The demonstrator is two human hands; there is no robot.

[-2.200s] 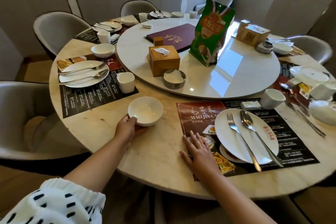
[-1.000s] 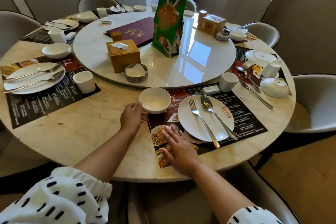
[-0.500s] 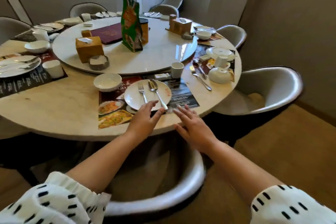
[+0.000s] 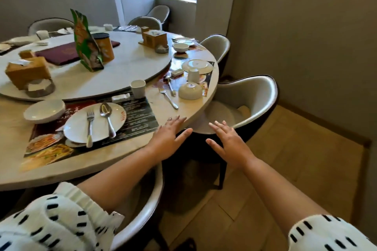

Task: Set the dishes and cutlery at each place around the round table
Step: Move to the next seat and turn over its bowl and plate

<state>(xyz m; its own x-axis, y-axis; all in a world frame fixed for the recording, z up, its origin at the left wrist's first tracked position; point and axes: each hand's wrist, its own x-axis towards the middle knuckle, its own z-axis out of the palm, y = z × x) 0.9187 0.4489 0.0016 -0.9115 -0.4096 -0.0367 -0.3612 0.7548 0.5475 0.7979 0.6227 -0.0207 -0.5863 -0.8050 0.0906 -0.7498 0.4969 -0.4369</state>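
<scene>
On the round table (image 4: 191, 112), the near place has a white plate (image 4: 81, 128) carrying a fork (image 4: 89, 126) and spoon (image 4: 106, 117), a bowl (image 4: 43, 110) to its left and a cup (image 4: 138, 87) behind. The place to the right holds an upturned bowl (image 4: 190, 90), an upturned cup (image 4: 193, 75), an upturned plate (image 4: 196, 66), and a loose fork (image 4: 168, 98) and spoon (image 4: 170, 84) on the tabletop. My left hand (image 4: 169, 138) hovers flat over the table's edge, holding nothing. My right hand (image 4: 229, 144) is spread in the air beside the table, empty.
A lazy Susan (image 4: 122, 75) carries a green bag (image 4: 86, 45), a menu book (image 4: 59, 54) and wooden tissue boxes (image 4: 26, 71). Grey chairs (image 4: 253, 98) ring the table; one chair back (image 4: 146, 206) sits right below my arms. A wall stands close on the right.
The view has swung right toward the neighbouring place. Both hands have left the near placemat and plate and moved right, to the table's edge and past it.
</scene>
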